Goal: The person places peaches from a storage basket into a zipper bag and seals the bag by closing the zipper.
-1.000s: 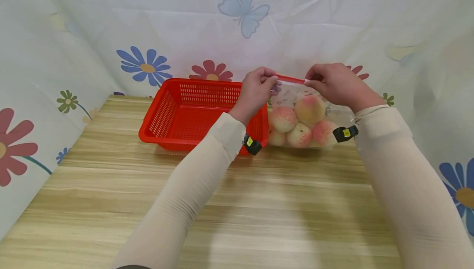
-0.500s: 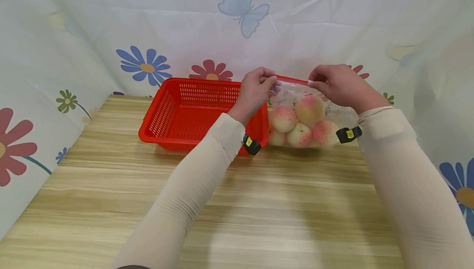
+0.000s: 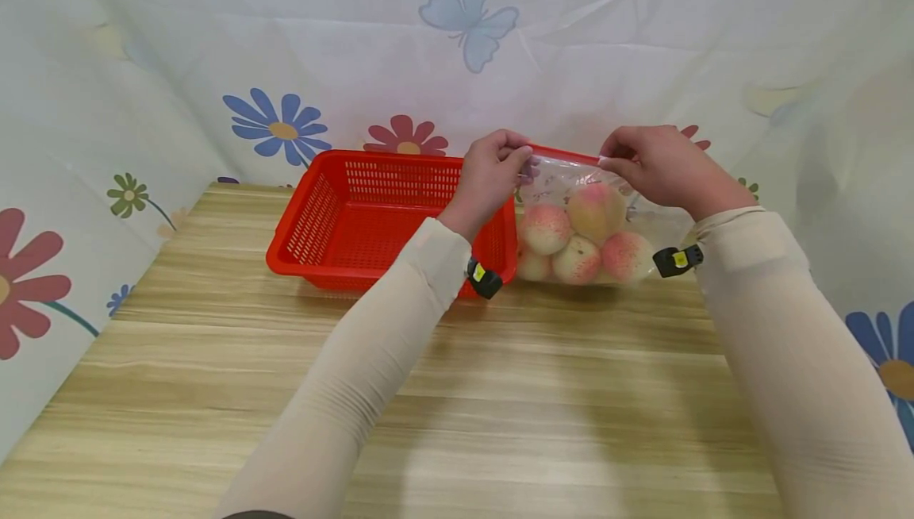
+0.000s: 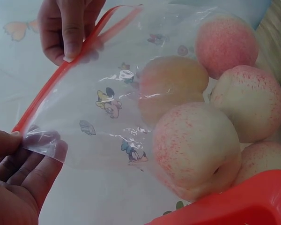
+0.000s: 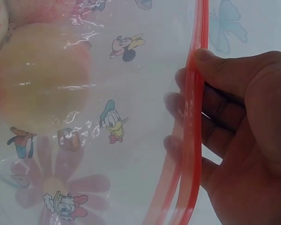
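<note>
A clear zip bag [image 3: 564,178] with cartoon prints and a red closure strip [image 4: 51,89] stands at the back right, holding several peaches [image 3: 576,259]. My left hand [image 3: 488,174] pinches the bag's top left corner between thumb and fingers. Farther right along the same strip, my right hand [image 3: 660,162] pinches it, with a small white piece showing at the thumb tip in the left wrist view. From the right wrist, the thumb [image 5: 225,70] lies on the front of the strip, while the other fingertips show through the plastic behind it.
A red plastic basket [image 3: 293,267] with slotted sides sits left of the bag, its right end close against the peaches and partly behind my left wrist. Both rest on a wood-grain table [image 3: 500,424]. A flower-printed curtain [image 3: 343,51] hangs behind the table.
My right hand has slid a little to the right along the red strip, so more of it shows between the hands. My left hand has stayed nearly still at the corner.
</note>
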The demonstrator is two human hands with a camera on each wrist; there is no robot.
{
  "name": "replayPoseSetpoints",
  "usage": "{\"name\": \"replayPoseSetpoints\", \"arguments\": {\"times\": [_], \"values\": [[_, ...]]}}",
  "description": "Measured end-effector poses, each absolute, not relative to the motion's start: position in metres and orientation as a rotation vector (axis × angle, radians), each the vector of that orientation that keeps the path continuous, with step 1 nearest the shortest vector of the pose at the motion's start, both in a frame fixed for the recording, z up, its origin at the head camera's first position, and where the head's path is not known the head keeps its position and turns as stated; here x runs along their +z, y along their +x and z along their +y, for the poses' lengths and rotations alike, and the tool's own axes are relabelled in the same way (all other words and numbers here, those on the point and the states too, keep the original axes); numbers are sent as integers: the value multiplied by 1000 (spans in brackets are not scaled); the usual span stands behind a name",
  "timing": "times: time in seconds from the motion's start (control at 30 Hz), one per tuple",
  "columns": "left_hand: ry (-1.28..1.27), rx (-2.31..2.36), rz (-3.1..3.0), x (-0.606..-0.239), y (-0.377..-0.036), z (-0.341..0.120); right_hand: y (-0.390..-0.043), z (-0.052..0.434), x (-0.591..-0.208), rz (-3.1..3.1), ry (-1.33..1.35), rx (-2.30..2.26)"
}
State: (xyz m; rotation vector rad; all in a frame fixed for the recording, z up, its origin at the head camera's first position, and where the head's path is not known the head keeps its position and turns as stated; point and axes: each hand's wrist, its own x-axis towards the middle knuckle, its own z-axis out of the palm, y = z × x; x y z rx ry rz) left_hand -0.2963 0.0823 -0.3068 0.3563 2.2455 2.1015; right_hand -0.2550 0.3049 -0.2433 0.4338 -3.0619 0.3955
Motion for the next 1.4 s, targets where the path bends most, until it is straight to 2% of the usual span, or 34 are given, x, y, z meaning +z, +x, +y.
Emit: {"name": "replayPoseSetpoints", "arguments": {"times": [1.4], "values": [[321, 2111, 2218, -308, -298, 80, -247, 334, -251, -3004, 511, 376]]}}
